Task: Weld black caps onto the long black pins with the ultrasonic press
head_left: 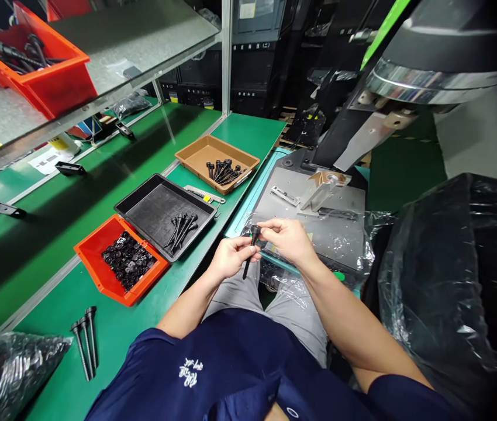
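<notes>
Beside the green bench (112,327), left hand (230,257) and right hand (287,238) pinch one black bolt (251,250).

- One head-worn view, looking forward and steeply down, close over the lap.
- The green counter (152,146) runs toward 10 o'clock; the press machine (406,76) stands at 1 o'clock.

black bolt (249,252), orange bin (99,275), brown tray (191,153), green bench (134,333).
</notes>
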A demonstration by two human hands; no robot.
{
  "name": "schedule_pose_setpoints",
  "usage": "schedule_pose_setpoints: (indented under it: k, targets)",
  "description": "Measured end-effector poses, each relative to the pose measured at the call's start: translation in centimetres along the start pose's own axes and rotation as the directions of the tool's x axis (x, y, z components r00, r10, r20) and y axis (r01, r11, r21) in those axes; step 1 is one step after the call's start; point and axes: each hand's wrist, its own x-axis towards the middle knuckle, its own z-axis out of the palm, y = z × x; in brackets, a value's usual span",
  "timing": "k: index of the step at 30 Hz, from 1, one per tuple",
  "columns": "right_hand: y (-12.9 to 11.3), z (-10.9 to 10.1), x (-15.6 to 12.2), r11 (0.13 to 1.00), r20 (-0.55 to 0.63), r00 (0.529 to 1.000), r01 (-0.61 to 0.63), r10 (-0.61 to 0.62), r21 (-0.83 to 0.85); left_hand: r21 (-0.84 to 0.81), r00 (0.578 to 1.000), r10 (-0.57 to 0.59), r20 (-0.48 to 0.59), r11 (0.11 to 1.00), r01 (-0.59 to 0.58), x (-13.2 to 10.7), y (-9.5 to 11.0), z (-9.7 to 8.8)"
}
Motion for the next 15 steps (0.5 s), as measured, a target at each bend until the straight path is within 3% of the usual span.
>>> schedule_pose_setpoints:
  k: [5, 11, 15]
  targets:
    - [0.68, 0.08, 0.08, 0.996, -0.021, 0.999, -0.047, 0.045, -0.076, -0.03, 1.0, -0.011, -0.022, 0.999, 0.01, 0.09, -0.43, -0.01]
    - [0.52, -0.22, 0.04, 0.985, 0.066, 0.99, -0.129, 0.122, 0.117, -0.146, 0.992, -0.124, 0.007, 0.982, 0.123, -0.07, -0.17, -0.29]
    - [0.01, -0.18, -0.1, 0.981, 0.066, 0.992, -0.114, 0.104, 0.158, -0.194, 0.988, -0.155, 0.031, 0.968, 0.158, -0.03, 0.11, -0.55]
